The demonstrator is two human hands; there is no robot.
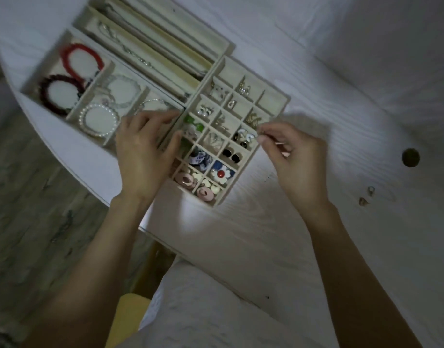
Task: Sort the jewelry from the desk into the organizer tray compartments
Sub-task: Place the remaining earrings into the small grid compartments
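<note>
A beige grid tray (pixel 273 96) of small compartments holds earrings: flower pieces, black studs, green beads, gold bits. My right hand (pixel 293 159) hovers at the tray's right edge and pinches a tiny metal piece (pixel 262 133) between thumb and forefinger, just above the compartment of gold earrings (pixel 253 119). My left hand (pixel 145 149) rests on the tray's left edge, fingers spread, hiding some cells. Two small earrings (pixel 366 195) lie loose on the white desk at the right.
A bracelet tray (pixel 72 38) at the left holds red, dark, clear and pearl bracelets. A tray of long slots (pixel 226 46) with a chain sits behind. A round dark hole (pixel 410 157) marks the desk at the right. The desk's curved edge runs by my left arm.
</note>
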